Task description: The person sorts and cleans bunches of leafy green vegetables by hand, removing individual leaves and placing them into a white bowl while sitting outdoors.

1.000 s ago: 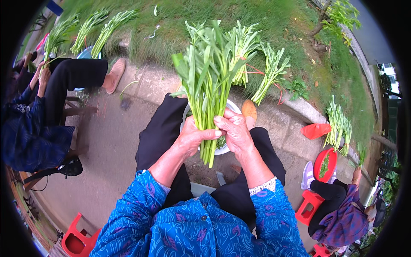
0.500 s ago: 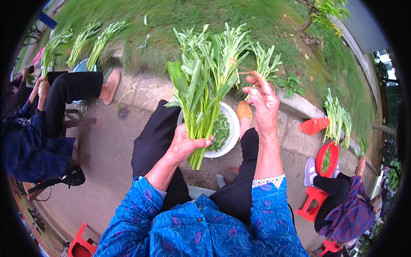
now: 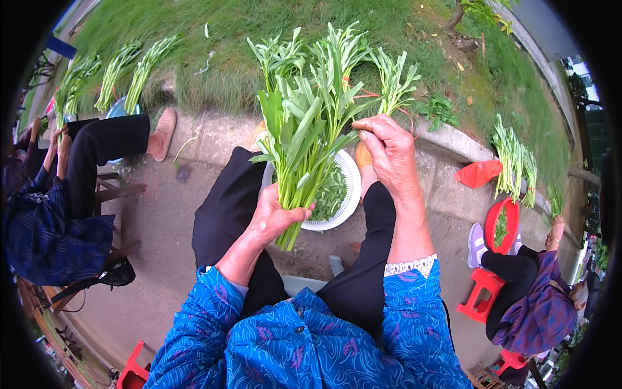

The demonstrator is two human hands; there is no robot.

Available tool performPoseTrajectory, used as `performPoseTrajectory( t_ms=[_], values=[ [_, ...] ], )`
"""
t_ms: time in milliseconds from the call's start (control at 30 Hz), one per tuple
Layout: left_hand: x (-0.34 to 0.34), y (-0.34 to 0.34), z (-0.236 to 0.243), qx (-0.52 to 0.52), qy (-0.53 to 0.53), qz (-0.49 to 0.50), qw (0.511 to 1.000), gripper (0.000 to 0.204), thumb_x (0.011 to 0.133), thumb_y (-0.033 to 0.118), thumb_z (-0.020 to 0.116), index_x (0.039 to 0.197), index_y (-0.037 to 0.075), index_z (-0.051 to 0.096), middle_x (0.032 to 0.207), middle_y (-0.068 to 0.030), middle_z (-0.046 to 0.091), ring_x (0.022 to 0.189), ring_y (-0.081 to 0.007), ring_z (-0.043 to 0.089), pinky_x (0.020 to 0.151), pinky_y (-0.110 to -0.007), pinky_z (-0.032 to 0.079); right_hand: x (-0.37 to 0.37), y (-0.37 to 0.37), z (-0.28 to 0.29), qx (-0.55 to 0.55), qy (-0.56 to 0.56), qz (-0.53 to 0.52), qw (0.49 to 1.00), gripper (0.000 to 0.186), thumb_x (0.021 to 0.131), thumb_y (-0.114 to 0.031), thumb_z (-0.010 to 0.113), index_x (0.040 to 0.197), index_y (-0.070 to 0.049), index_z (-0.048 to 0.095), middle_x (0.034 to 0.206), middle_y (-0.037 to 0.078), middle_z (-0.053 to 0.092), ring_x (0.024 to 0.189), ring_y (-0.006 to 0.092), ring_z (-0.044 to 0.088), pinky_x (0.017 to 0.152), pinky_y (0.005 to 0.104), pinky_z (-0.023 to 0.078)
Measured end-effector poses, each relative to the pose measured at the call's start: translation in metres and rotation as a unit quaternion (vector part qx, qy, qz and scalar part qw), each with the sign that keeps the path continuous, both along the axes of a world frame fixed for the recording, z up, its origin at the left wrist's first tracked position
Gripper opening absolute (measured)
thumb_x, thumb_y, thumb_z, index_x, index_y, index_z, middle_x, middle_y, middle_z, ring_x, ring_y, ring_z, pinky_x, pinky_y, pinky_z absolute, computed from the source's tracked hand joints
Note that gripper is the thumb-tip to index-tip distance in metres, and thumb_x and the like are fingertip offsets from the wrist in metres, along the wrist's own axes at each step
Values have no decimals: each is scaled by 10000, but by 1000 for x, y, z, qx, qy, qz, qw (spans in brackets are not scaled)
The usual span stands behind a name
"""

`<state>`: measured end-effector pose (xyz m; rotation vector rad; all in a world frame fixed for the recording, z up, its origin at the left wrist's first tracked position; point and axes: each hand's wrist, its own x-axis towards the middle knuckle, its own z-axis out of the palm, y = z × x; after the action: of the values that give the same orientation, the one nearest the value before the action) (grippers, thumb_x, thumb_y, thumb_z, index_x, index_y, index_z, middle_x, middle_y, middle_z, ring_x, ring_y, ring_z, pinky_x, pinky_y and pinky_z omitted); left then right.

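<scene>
My left hand (image 3: 277, 212) is closed around the lower stems of a bunch of water spinach (image 3: 301, 129), its leaves pointing up and away from me. At the right side of that bunch, my right hand (image 3: 391, 150) is closed in a pinch, thumb and forefinger meeting at a leaf. A thin red string (image 3: 410, 118) loops just behind this hand; whether it touches the fingers I cannot tell. Below the bunch, between my knees, a white slotted basket (image 3: 353, 191) holds picked green leaves (image 3: 333, 196). More bunches of water spinach (image 3: 394, 79) lie on the kerb beyond.
At left a seated person (image 3: 58, 233) holds greens beside a light blue basin (image 3: 118, 111). At right another seated person (image 3: 534, 305) has a red basin (image 3: 512, 217), a red plastic bag (image 3: 478, 174) and a red stool (image 3: 481, 295). A stone kerb (image 3: 217, 133) borders the grass (image 3: 240, 26).
My right hand has moved down and left, its spread fingers closing into a pinch at the leaves. The bunch in my left hand sits slightly lower and apart from those behind it.
</scene>
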<state>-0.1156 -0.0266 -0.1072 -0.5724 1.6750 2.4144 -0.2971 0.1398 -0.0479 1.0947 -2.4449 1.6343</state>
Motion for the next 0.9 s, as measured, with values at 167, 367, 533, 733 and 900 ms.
performPoseTrajectory(
  t_ms=[167, 367, 533, 733, 900],
  values=[
    [3, -3, 3, 15, -20, -15, 1000, 354, 711, -71, 705, 1053, -22, 629, 893, -71, 681, 812, -150, 656, 771, -296, 535, 4, 0, 3, 41, 45, -51, 997, 164, 779, 57, 637, 916, -20, 682, 809, 106, 629, 732, 257, 641, 653, 318, 502],
    [8, -3, 6, 56, -9, 23, 998, 331, 684, -47, 740, 999, -12, 646, 830, -81, 681, 738, -158, 652, 725, -301, 540, 7, -9, -12, -118, -112, -81, 983, 141, 838, 44, 613, 947, -4, 689, 794, 33, 656, 681, 100, 580, 623, 244, 465],
    [15, -4, 2, 45, 1, 14, 999, 320, 680, -53, 743, 984, -11, 655, 822, -78, 686, 740, -156, 656, 729, -298, 542, -9, 7, -13, -302, -295, -156, 893, 136, 875, -18, 621, 993, 4, 685, 781, 52, 680, 627, 76, 557, 582, 194, 438],
    [25, -5, 14, 26, -9, 20, 999, 321, 670, -57, 743, 975, -7, 656, 831, -75, 686, 755, -153, 654, 740, -294, 537, -4, 22, -7, -175, -403, -56, 897, 185, 838, 5, 595, 1000, 16, 683, 788, 50, 650, 632, 84, 553, 580, 215, 445],
    [42, -14, 27, 16, -3, -1, 1000, 300, 673, -95, 698, 960, -15, 660, 845, -69, 681, 765, -151, 651, 734, -309, 540, 28, 14, -21, 218, -320, 170, 906, 404, 807, -100, 664, 1201, -17, 636, 1160, 176, 646, 948, 219, 634, 861, 341, 488]
  ],
)
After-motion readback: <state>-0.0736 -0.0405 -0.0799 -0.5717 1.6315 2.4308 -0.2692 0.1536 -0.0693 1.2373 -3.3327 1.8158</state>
